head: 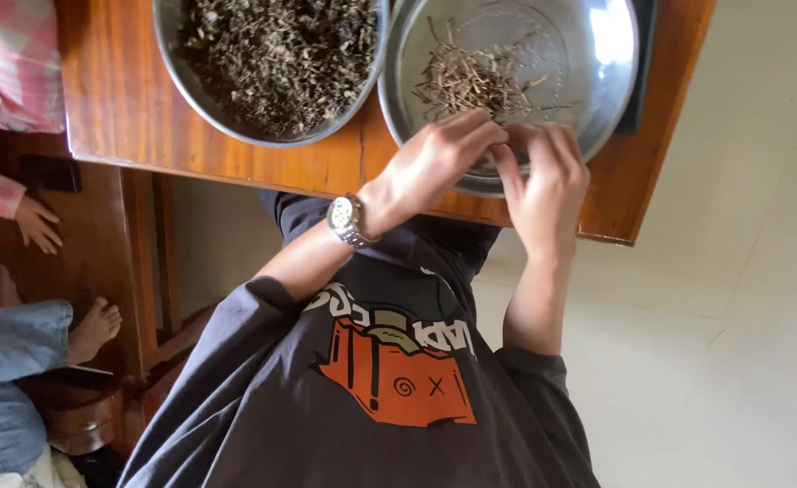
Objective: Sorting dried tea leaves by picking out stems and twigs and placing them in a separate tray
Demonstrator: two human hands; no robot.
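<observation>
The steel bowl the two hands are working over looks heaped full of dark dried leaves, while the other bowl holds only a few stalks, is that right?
Not quite. In the head view both hands work over the steel bowl holding only a few pale stalks; the other bowl holds the heaped dark dried leaves.

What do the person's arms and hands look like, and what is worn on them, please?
Both hands are bare, ungloved. The left hand has a silver metal wristwatch with a pale round dial; the right hand wears nothing visible. The forearms are uncovered, below short sleeves of a dark grey T-shirt.
</observation>
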